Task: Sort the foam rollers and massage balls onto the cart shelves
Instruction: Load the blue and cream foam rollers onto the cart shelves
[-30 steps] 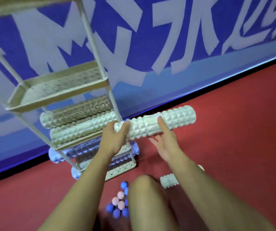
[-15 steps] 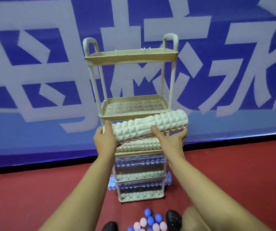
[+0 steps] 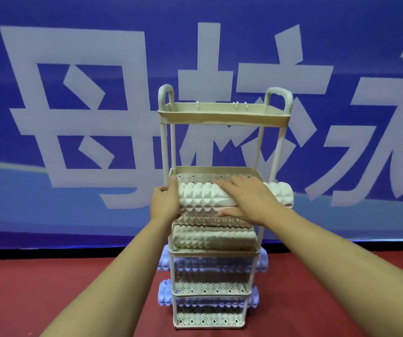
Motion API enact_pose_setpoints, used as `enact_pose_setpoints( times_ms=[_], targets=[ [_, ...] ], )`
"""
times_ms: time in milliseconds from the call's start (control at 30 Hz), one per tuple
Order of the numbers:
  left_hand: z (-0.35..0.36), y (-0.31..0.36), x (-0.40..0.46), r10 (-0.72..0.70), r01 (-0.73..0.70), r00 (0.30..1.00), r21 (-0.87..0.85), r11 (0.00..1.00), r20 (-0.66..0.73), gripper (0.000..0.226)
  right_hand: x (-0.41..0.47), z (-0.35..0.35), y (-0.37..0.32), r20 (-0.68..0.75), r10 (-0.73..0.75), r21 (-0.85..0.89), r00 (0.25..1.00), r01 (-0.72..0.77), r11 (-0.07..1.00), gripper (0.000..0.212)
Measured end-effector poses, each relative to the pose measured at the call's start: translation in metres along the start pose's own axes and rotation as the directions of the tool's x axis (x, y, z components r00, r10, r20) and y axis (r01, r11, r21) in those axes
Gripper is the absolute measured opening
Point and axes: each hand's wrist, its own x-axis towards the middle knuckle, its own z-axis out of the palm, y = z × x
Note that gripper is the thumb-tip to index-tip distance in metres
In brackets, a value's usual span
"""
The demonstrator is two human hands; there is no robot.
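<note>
A tall beige cart (image 3: 222, 116) with perforated shelves stands on the red floor in front of me. I hold a white knobbly foam roller (image 3: 202, 197) level at the front edge of the second shelf (image 3: 195, 177). My left hand (image 3: 165, 203) cups its left end. Over its middle lies my right hand (image 3: 246, 199), thumb underneath. Its right end (image 3: 281, 194) sticks out past the cart post. Two beige rollers (image 3: 212, 237) lie on the shelf below. Pale blue rollers (image 3: 165, 294) fill the two lowest shelves.
A blue banner with large white characters (image 3: 98, 105) hangs close behind the cart. The top shelf (image 3: 222, 110) has two loop handles. Red floor (image 3: 49, 288) spreads to both sides of the cart.
The white roller has risen from in front of the beige rollers to the second shelf's edge. My right hand shifted from under it to on top. The view tilted up, hiding the balls.
</note>
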Motion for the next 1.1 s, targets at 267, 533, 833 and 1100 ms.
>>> enact_pose_setpoints(
  times_ms=[267, 533, 833, 1100],
  targets=[
    [0.002, 0.008, 0.052, 0.36, -0.313, 0.932, 0.4, 0.861, -0.046, 0.042, 0.058, 0.005, 0.008, 0.009, 0.206, -0.08, 0.979, -0.205, 0.976, 0.08],
    [0.008, -0.008, 0.075, 0.403, -0.318, 0.914, 0.562, 0.764, -0.032, 0.025, 0.114, 0.029, 0.009, 0.094, 0.189, -0.113, 0.978, -0.178, 0.978, 0.082],
    [-0.002, -0.013, 0.065, 0.383, -0.319, 0.924, 0.574, 0.754, 0.011, 0.028, 0.142, 0.057, 0.032, 0.337, 0.163, 0.077, 0.927, -0.2, 0.977, 0.086],
    [-0.005, -0.015, 0.065, 0.372, -0.315, 0.928, 0.587, 0.746, 0.024, 0.03, 0.125, 0.082, 0.041, 0.237, 0.251, 0.141, 0.939, -0.288, 0.947, 0.069]
  ],
)
